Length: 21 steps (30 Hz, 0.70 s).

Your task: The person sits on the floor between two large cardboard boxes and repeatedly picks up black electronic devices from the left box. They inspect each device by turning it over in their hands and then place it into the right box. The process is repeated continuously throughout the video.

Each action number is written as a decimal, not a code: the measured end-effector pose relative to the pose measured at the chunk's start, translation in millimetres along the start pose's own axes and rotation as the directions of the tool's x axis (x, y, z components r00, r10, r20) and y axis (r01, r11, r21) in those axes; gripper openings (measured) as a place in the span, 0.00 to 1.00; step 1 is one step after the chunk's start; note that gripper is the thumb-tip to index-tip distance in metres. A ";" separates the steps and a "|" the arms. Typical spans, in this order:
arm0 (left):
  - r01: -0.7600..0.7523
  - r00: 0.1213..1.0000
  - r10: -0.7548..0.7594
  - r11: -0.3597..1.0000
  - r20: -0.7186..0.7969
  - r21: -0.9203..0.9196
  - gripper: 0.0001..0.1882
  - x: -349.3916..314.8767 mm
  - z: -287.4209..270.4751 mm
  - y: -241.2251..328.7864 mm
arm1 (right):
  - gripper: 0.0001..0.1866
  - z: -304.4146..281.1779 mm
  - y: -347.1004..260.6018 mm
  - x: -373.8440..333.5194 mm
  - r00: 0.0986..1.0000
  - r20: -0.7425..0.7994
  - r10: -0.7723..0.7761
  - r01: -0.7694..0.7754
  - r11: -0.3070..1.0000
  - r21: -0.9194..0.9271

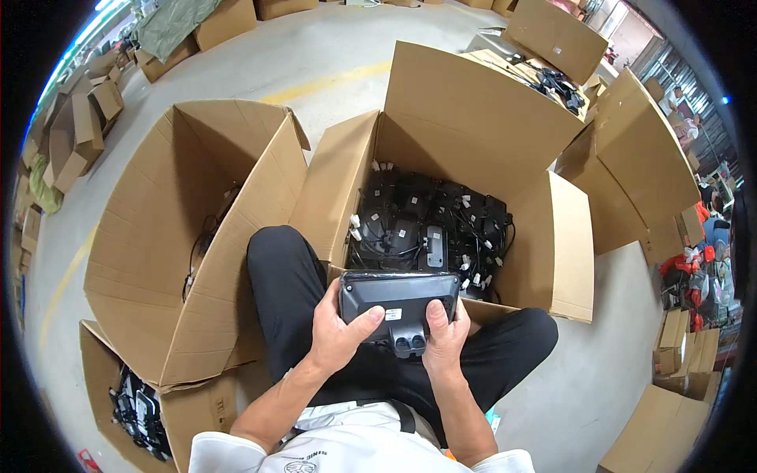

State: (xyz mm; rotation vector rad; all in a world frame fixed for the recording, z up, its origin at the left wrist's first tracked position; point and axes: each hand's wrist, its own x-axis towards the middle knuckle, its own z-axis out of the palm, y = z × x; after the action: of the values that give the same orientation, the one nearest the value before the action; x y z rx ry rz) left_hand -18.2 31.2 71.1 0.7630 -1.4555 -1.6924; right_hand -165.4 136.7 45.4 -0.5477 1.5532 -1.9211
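Both my hands hold a black plastic housing (406,298) above my lap. It is a wide rectangular unit with a white label and a stub with two round openings on its near side. My left hand (337,329) grips its left end, thumb on the face. At the right end, my right hand (445,331) is closed on it the same way. Just beyond stands an open cardboard box (473,134) holding several similar black units (402,213) with cables and white connectors. What my fingers touch underneath is hidden.
To the left stands a tall open carton (236,260) with black cables inside. A lower carton (185,418) near it holds black parts (140,410). Another open carton (639,158) is at the right, and cables (556,83) lie on a box behind. Red parts (694,268) are piled far right.
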 end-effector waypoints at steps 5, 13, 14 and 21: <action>-0.061 0.997 0.063 0.996 -0.034 0.062 0.36 0.0 4.4 -7.5 | 0.34 -0.7 14.7 -13.8 0.998 -0.019 0.067 -0.064 0.992 0.104; -0.323 0.943 0.279 0.896 0.180 0.305 0.32 8.7 3.2 -5.8 | 0.35 -16.8 51.9 -18.1 0.987 0.068 0.143 -0.154 0.970 0.186; -0.323 0.944 0.290 0.908 0.155 0.268 0.32 8.0 4.6 -6.7 | 0.35 -14.2 51.5 -16.8 0.988 0.073 0.138 -0.149 0.971 0.186; -0.383 0.921 0.342 0.881 0.185 0.278 0.32 11.5 -0.6 -12.1 | 0.36 -15.9 57.0 -12.2 0.990 0.089 0.112 -0.119 0.990 0.078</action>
State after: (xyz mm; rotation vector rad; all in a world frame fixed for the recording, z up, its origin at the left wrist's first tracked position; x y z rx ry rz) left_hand -25.7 21.8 59.5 0.5004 -1.8556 -1.2610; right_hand -155.7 148.8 -13.0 -0.4865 1.4143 -1.8416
